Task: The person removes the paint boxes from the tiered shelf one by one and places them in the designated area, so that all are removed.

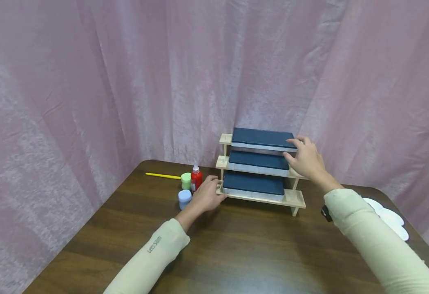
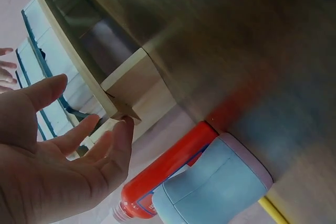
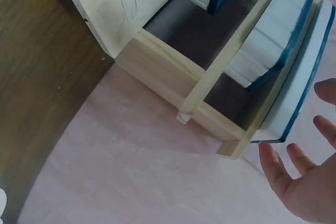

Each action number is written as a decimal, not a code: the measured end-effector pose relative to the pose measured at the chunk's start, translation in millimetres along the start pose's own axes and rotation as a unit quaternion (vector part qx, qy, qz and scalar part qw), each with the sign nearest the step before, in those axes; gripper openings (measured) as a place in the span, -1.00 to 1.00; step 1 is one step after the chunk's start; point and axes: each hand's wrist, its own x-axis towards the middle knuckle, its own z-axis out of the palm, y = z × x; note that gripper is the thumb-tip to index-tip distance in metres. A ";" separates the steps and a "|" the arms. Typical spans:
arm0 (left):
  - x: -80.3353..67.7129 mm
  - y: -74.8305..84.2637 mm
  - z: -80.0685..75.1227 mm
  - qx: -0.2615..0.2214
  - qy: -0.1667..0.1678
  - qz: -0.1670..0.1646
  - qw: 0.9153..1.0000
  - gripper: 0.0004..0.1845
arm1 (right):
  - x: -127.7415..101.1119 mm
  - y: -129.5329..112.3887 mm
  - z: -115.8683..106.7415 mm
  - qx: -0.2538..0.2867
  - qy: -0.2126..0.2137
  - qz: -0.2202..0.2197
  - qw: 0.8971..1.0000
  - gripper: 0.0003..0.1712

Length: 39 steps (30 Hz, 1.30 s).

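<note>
A three-tier wooden stand (image 1: 294,197) carries one long box with a dark blue top and pale sides on each step: an upper box (image 1: 262,136), a middle box (image 1: 258,159) and a lower box (image 1: 253,183). My left hand (image 1: 206,196) is at the left end of the lowest step; in the left wrist view its fingertips (image 2: 125,123) meet the step's corner, with the thumb held apart. Beside the right end of the upper box is my right hand (image 1: 305,158), fingers spread and thumb apart. The right wrist view has its fingertips close to that box's end, holding nothing.
Just left of my left hand stand a red bottle (image 1: 196,179) with a white top, a blue jar (image 1: 184,199) and a green jar (image 1: 186,181). Behind them lies a yellow stick (image 1: 162,175). A white lobed palette (image 1: 390,218) is at the table's right edge. Pink curtains (image 1: 185,81) hang behind.
</note>
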 end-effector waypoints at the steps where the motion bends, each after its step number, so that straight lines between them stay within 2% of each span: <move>1: 0.8 -0.6 0.2 0.000 0.001 0.001 1.000 -0.46 | 1.2 1.9 1.0 0.007 0.000 0.002 1.000 -0.44; 8: 3.9 -4.1 -0.8 -0.014 0.005 0.004 1.000 -0.46 | 7.5 14.0 7.5 0.079 0.007 -0.005 0.997 -0.47; 11: 4.1 -4.9 -1.3 -0.012 0.005 0.008 1.000 -0.44 | 9.3 16.9 9.8 0.093 0.003 0.001 0.996 -0.47; 18: 7.9 -5.5 3.0 0.004 0.001 0.024 1.000 -0.43 | 11.9 21.7 13.6 0.094 0.006 0.001 0.996 -0.44; 23: 9.3 -5.2 4.9 0.009 -0.014 0.015 1.000 -0.42 | 11.5 22.1 16.5 0.103 0.007 -0.003 0.995 -0.43; 27: 11.6 -6.0 5.0 0.010 -0.026 0.014 1.000 -0.45 | 10.9 22.6 18.1 0.110 0.009 0.000 0.994 -0.43; 34: 18.3 -10.1 5.1 0.015 -0.027 0.027 0.999 -0.52 | 11.2 23.7 21.0 0.107 0.012 0.001 0.994 -0.43; 39: 20.8 -8.5 4.1 0.013 -0.027 0.015 0.999 -0.52 | 11.3 26.9 24.2 0.111 0.041 -0.021 0.993 -0.47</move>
